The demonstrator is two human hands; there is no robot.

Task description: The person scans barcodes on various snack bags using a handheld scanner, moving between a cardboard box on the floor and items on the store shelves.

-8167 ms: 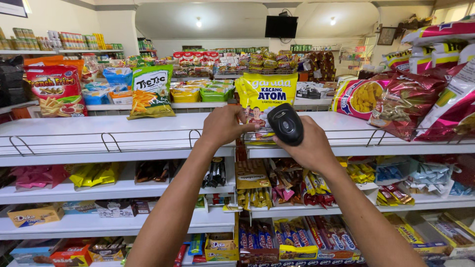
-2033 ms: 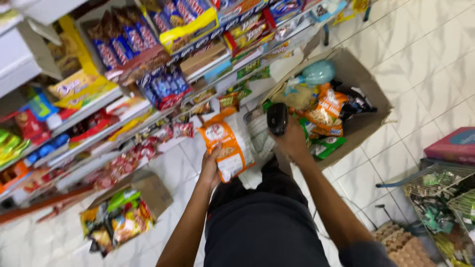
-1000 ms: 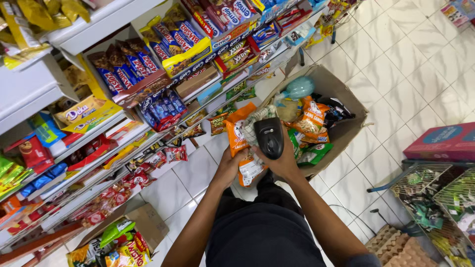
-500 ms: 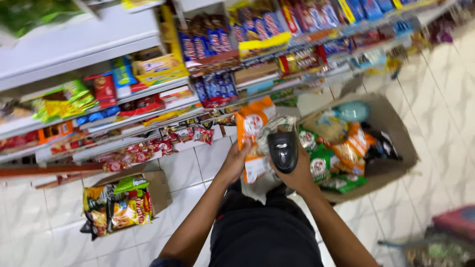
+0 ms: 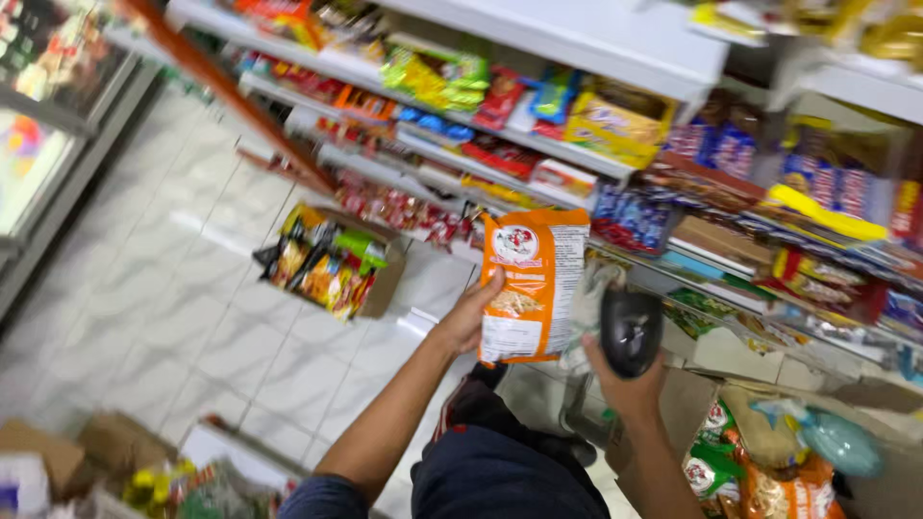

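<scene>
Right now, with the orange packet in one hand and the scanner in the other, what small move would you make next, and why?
Probably tilt the black handheld scanner in the right hand toward the orange snack packet. The left hand holds the packet upright with its printed back panel showing, and the scanner sits just beside it.

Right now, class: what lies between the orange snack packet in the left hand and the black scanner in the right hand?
In the head view, a pale crumpled wrapper shows between the orange snack packet and the black scanner; too blurred to say more.
</scene>
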